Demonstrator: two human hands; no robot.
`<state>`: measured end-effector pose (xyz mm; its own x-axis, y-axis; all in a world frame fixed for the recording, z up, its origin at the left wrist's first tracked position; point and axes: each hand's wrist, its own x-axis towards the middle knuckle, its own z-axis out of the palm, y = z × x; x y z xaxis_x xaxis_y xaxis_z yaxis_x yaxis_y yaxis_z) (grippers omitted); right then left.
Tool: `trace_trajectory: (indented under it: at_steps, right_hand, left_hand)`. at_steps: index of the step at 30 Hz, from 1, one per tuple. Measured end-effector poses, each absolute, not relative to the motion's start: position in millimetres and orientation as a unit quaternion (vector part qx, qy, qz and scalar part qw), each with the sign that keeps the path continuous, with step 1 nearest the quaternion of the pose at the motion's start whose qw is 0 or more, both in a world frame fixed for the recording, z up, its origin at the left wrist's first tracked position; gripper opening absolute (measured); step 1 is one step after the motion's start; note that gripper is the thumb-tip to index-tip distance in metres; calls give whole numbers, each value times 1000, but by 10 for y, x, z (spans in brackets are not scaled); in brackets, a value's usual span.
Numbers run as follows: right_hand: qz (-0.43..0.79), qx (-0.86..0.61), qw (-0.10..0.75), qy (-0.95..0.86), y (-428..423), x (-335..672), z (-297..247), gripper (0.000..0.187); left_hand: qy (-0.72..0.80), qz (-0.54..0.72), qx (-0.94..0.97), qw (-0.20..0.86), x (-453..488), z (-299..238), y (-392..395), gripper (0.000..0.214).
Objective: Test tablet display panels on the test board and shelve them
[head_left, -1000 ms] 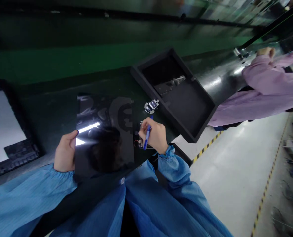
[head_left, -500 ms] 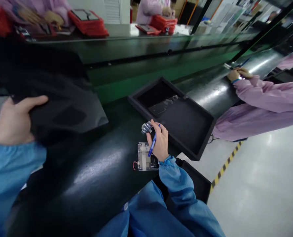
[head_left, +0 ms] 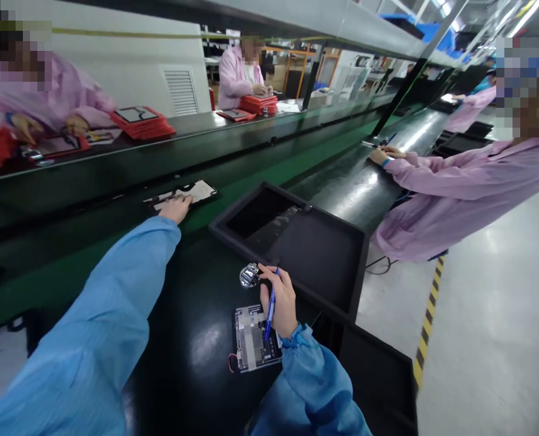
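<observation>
You're clenching a slim blue plastic pen [head_left: 270, 315] in your R hand [head_left: 281, 301] at lower centre, L hand [head_left: 176, 209] lying open on a flat black-framed panel [head_left: 197, 191] upper left; a silver-shielded circuit board [head_left: 253, 338] is lying on the belt outside the black foam tray [head_left: 240, 204].

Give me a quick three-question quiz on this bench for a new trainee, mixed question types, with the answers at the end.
1. True or false: the circuit board lies inside the black tray.
2. Fill in the missing word: the right hand grips a blue ____.
3. Which hand touches the flat panel at the far side of the bench?

Key:
1. False, the board lies outside the tray.
2. pen
3. The left hand
</observation>
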<state>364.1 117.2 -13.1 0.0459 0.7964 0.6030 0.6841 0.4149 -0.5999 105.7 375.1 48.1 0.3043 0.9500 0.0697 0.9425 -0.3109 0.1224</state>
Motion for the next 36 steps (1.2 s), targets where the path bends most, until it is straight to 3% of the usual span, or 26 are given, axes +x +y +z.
trace_trajectory:
  at_steps: [5,9,13,24,31,36]
  right_hand:
    - [85,-537,503,-671,1175,3627,-124,28]
    - [76,-532,514,-669,1161,3621,-125,29]
    - [58,-538,522,-659,1136,3623,-160,35]
    - [36,-548,529,-647,1150,3632,-170,27]
    - [-26,-614,425,-665,1229,3649,-218,28]
    - [-38,-677,344,-649,1227,3732,-205,31]
  left_hand:
    - [537,90,838,-6,1644,664,3847,68]
    - [447,63,892,4,2550,512,3390,67]
    - [475,-5,880,21,3107,297,2967,84]
    - [521,59,849,-58,2828,964,3317,59]
    - [507,87,858,-21,2553,1028,3495,47]
    - [564,226,794,18,2294,1227,3459,36]
